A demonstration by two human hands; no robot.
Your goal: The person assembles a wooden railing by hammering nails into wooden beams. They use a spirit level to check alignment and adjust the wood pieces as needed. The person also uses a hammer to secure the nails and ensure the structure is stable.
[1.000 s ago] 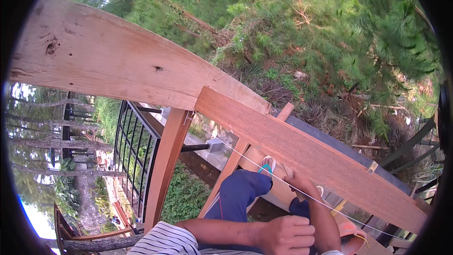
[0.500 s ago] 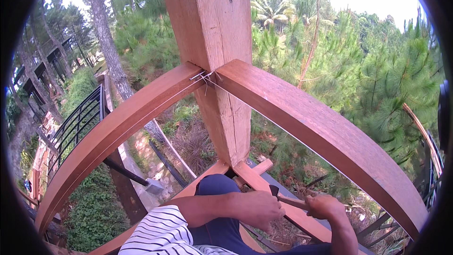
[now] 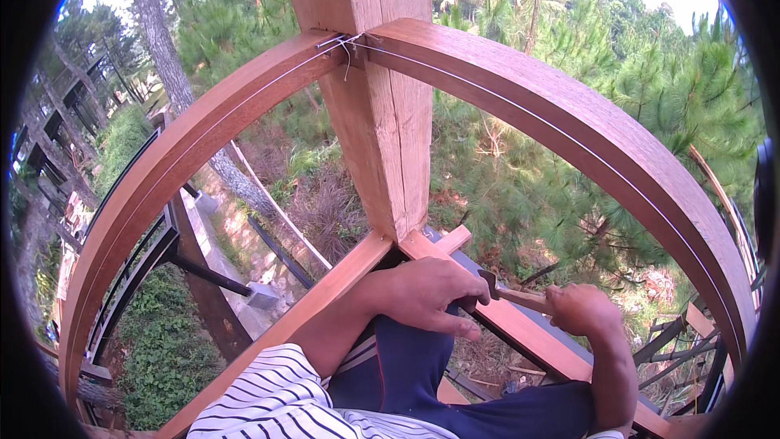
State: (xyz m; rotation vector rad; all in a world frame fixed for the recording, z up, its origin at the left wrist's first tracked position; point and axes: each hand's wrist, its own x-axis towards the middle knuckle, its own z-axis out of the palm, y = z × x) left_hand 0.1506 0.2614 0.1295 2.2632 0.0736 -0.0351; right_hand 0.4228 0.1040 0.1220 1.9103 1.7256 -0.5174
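My right hand [image 3: 583,309] grips the wooden handle of a hammer [image 3: 524,299]. The hammer's dark head points left, close by the fingertips of my left hand [image 3: 418,291]. That left hand is curled over a small dark thing, mostly hidden by the fingers, above the lower right wooden beam [image 3: 528,333]. Its thumb hangs lower, apart from the fingers. My knee, in dark blue trousers [image 3: 406,366], is just beneath the left hand.
A thick wooden post [image 3: 386,130] rises ahead. Two upper rails [image 3: 561,106] meet at it, with a white string [image 3: 471,81] along them tied to nails. Another lower beam [image 3: 325,293] runs left. Far below lie a slope, black metal railings [image 3: 130,276] and trees.
My view has tilted down, so the rails and post sit higher. Both hands appear higher in view, the right one still gripping the hammer with its head by my left fingers.
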